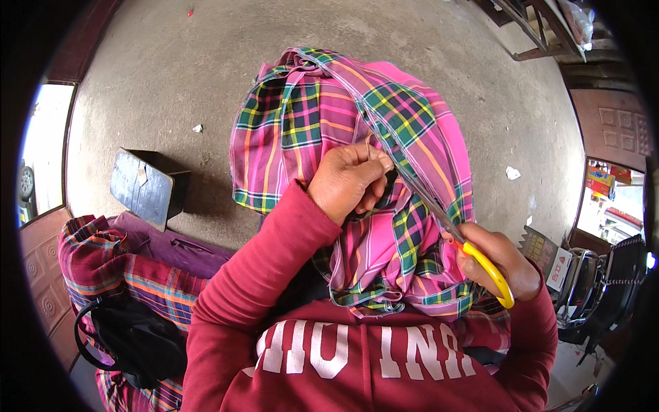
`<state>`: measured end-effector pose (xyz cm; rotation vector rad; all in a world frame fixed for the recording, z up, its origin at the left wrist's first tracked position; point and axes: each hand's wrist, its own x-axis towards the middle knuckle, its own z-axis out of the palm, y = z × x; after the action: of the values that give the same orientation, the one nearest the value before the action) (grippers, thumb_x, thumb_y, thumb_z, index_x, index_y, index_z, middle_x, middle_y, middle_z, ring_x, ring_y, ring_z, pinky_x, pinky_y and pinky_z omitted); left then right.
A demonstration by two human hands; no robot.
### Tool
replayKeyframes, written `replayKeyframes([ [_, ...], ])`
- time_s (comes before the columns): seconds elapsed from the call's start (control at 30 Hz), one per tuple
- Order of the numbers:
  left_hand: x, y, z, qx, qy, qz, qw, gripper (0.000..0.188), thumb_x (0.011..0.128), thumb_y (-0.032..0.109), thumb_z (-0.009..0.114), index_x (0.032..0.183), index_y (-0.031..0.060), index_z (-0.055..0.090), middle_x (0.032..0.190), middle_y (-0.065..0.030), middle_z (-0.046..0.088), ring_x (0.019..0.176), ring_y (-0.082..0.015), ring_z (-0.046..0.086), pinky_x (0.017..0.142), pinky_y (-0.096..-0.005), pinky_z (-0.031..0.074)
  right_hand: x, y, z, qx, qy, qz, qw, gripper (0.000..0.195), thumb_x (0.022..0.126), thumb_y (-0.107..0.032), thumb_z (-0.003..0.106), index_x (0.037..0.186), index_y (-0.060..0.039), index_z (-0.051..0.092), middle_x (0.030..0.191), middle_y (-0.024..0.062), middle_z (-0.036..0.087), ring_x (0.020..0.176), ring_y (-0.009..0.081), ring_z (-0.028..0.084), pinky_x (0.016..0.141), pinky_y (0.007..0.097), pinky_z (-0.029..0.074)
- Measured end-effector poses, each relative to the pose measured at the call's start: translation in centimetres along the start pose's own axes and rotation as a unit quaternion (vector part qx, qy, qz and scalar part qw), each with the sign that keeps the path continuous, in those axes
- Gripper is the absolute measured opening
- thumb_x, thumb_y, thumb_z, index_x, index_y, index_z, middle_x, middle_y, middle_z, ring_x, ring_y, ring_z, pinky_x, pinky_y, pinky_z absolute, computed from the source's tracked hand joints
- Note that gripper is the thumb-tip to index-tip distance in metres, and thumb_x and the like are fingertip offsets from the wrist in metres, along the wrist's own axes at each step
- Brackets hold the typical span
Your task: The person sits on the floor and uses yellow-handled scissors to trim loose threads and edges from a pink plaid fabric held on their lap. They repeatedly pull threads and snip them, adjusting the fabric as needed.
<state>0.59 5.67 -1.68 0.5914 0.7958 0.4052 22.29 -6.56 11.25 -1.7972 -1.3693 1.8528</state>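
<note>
A pink plaid cloth [412, 98] with green, black and yellow checks lies bunched over my lap. My left hand [350, 177] pinches at its folded edge near the middle; a fine strand shows by the fingers, and the exact grip is partly hidden. In my right hand [497, 255] is a pair of scissors [437, 211] with yellow handles. Their long metal blades point up and left along the cloth edge, with the tips close to my left fingertips. Whether the blades are parted cannot be seen clearly.
A dark open box [141, 185] stands on the concrete floor [206, 77] at left. Beside me are a maroon plaid cloth [159, 283] and a black bag [136, 340]. Black chairs [607, 288] stand at right, a wooden frame [540, 31] at upper right. Paper scraps [512, 172] dot the floor.
</note>
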Motion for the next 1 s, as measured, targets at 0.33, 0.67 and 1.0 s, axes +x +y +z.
replayKeyframes([
  [0.33, -0.1, -0.2, 0.2, -0.02, 0.017, -0.004, 1.0, 0.013, 0.097, 0.014, 0.055, 0.091, 0.003, 0.061, 0.061, -0.0034, 0.055, 0.042, -0.0089, 0.044, 0.037, -0.0218, 0.031, 1.2, -0.1, 0.2, -0.059, 0.019, -0.005, 0.998, 0.038, 0.094, -0.029, 0.066, 0.109, 0.003, 0.05, 0.066, 0.001, 0.05, 0.062, 0.0056, 0.044, 0.054, 0.0248, 0.039],
  [0.67, -0.2, -0.6, 0.8, -0.016, 0.059, 0.017, 0.998, 0.011, 0.096, 0.014, 0.056, 0.092, 0.0033, 0.058, 0.059, -0.0044, 0.055, 0.041, -0.0098, 0.047, 0.037, -0.0218, 0.032, 1.2, 1.1, 0.8, -0.091, 0.058, -0.03, 0.994, 0.036, 0.091, -0.023, 0.071, 0.11, 0.0021, 0.054, 0.068, 0.0018, 0.054, 0.064, 0.0047, 0.048, 0.055, 0.0245, 0.043],
  [1.0, -0.4, -0.9, 1.2, -0.036, 0.093, 0.015, 0.995, 0.01, 0.094, 0.013, 0.059, 0.089, 0.0038, 0.06, 0.057, -0.0056, 0.057, 0.04, -0.0123, 0.049, 0.035, -0.0233, 0.035, 1.4, 1.6, 1.2, -0.091, 0.074, -0.05, 0.992, 0.034, 0.091, -0.025, 0.071, 0.106, 0.0008, 0.055, 0.065, 0.0024, 0.049, 0.06, 0.0058, 0.042, 0.052, 0.0254, 0.039],
])
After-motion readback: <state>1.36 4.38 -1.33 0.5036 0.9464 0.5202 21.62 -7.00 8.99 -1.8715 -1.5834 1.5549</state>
